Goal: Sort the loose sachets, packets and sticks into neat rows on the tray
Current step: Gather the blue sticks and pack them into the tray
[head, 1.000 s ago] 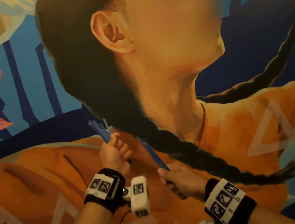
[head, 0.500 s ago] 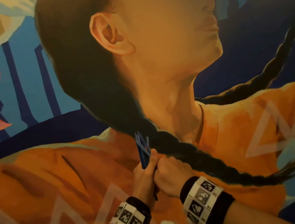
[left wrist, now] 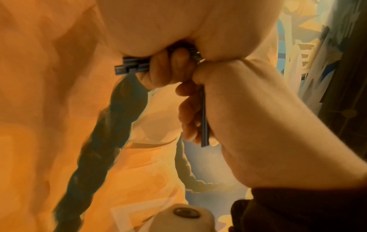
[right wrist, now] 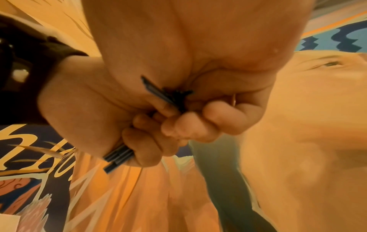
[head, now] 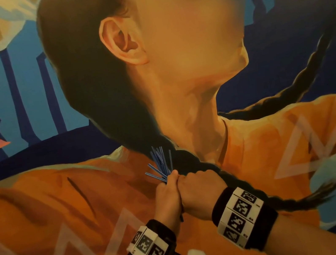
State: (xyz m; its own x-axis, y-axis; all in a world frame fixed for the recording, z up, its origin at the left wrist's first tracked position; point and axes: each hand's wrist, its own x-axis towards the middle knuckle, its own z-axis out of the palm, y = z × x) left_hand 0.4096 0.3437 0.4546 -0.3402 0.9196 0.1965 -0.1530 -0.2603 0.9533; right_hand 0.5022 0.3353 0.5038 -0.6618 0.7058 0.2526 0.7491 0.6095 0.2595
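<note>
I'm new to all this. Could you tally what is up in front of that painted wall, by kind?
Hands: 2, the left hand and the right hand
Bundle of blue sticks, gripped by both hands: 1 (the single sticks overlap too much to count)
Marker wristbands: 2
Total: 5

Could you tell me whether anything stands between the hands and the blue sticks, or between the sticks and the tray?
Nothing stands between them: the left hand and right hand both grip the blue sticks, knuckles pressed together. The tray shows in no view, so the way to it cannot be judged.
</note>
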